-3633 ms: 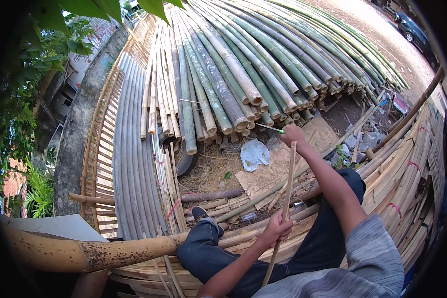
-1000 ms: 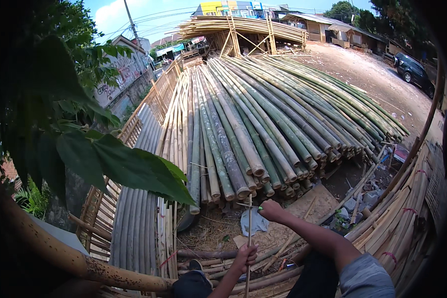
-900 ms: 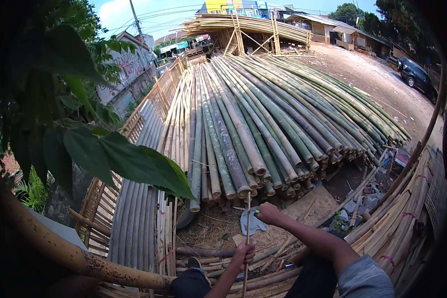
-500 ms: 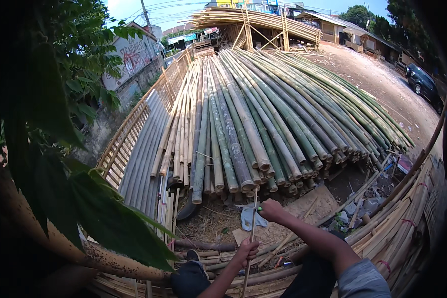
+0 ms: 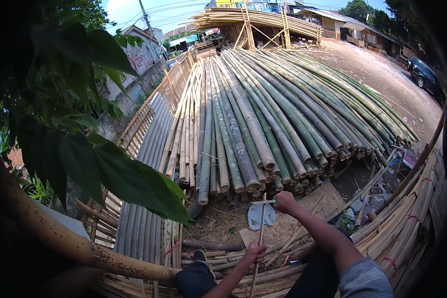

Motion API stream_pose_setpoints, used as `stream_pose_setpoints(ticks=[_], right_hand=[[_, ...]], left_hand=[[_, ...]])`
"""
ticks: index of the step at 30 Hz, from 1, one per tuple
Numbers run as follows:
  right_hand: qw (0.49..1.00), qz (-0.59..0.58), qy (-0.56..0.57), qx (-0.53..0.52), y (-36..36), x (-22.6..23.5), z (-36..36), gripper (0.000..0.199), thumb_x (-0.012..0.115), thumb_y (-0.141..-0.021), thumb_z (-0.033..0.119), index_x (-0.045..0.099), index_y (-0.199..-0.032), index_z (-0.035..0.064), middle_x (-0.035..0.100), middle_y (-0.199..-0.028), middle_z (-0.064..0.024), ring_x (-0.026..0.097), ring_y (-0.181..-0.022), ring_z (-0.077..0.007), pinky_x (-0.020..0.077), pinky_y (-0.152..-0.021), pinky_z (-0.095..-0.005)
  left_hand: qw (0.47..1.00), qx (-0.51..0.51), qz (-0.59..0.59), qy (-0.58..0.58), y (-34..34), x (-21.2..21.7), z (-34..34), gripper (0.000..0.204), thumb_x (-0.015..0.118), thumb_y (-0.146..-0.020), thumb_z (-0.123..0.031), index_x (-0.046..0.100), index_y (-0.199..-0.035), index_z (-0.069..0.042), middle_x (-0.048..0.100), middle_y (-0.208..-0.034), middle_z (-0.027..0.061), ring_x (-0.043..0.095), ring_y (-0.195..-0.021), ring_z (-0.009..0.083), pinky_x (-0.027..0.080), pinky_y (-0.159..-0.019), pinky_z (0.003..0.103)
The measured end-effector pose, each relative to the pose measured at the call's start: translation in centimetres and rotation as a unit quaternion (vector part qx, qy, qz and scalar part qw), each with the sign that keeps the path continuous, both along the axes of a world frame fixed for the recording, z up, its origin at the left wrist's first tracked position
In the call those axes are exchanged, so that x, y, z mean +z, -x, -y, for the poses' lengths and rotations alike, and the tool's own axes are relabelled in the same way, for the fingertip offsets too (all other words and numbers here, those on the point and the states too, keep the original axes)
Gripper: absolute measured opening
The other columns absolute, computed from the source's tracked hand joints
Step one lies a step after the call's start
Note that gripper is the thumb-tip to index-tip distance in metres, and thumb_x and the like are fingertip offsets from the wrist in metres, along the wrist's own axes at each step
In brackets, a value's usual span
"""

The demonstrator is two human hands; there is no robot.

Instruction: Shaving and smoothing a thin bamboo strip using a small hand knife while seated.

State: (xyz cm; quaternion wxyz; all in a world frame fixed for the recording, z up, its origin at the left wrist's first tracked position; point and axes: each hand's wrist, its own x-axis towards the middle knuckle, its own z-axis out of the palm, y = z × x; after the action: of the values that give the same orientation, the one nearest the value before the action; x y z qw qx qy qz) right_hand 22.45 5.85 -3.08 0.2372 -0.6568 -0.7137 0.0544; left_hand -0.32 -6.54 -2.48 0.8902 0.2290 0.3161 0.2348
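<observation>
My right hand [image 5: 285, 201] is closed round the green handle of a knife [image 5: 259, 202]. Its thin blade points left and lies across the upper end of a narrow bamboo strip [image 5: 261, 224]. Lower down, my left hand [image 5: 254, 255] grips that strip with fingers wrapped round it. The strip stands nearly upright, leaning slightly right at its top, between my legs. Whether the blade cuts into the strip or only rests against it, I cannot tell.
A big stack of green and tan bamboo poles [image 5: 248, 129] lies ahead, cut ends toward me. Bundled split strips [image 5: 400, 233] lie at right. Leaves [image 5: 134, 181] and a thick bamboo pole [image 5: 129, 262] cross the left. A pale plastic bag [image 5: 261, 216] lies on the ground.
The knife has moved up the strip, closer to its top end, and more of the blade shows. My left hand keeps its grip. The whole view has shifted slightly.
</observation>
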Motion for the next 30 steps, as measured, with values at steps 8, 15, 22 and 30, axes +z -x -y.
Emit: stream_pose_setpoints(ticks=[8,15,22,30], right_hand=[[0.993,0.02,0.082,0.078,2.7,1.7,1.6,0.025,0.055,-0.074,0.024,0.065,-0.068,0.002,0.063,-0.072,-0.0225,0.063,-0.071,-0.0389,0.0514,-0.065,-0.048],[0.992,0.063,0.061,0.088,3.2,2.2,2.1,0.024,0.057,-0.072,0.024,0.064,-0.064,0.0026,0.062,-0.068,-0.0211,0.063,-0.067,-0.0389,0.0508,-0.064,-0.0486],[0.997,0.06,0.031,-0.025,0.8,2.1,0.8,0.019,0.058,-0.069,0.021,0.066,-0.065,0.0041,0.064,-0.069,-0.0182,0.065,-0.069,-0.0344,0.051,-0.062,-0.0468],[0.998,0.017,0.027,-0.057,-0.7,2.1,0.1,0.023,0.057,-0.071,0.023,0.065,-0.067,0.002,0.063,-0.071,-0.0214,0.064,-0.068,-0.0376,0.0516,-0.063,-0.0473]], left_hand=[[1.0,0.01,0.012,0.015,1.4,-1.0,-0.8,0.022,0.058,-0.086,-0.004,0.038,-0.086,-0.013,0.031,-0.057,-0.0078,0.024,-0.036,0.0002,0.016,-0.03,0.019],[1.0,0.011,-0.006,0.004,1.9,-0.1,-0.4,0.024,0.055,-0.088,-0.004,0.035,-0.082,-0.016,0.03,-0.058,-0.0075,0.023,-0.037,-0.0004,0.015,-0.031,0.018],[1.0,-0.005,0.002,-0.03,1.3,0.9,0.6,0.021,0.057,-0.087,-0.005,0.037,-0.087,-0.013,0.034,-0.06,-0.0065,0.025,-0.038,0.0002,0.017,-0.031,0.018],[1.0,0.001,0.0,0.007,0.3,1.3,0.6,0.027,0.055,-0.087,-0.003,0.033,-0.079,-0.016,0.027,-0.056,-0.0082,0.021,-0.035,-0.0002,0.014,-0.03,0.018]])
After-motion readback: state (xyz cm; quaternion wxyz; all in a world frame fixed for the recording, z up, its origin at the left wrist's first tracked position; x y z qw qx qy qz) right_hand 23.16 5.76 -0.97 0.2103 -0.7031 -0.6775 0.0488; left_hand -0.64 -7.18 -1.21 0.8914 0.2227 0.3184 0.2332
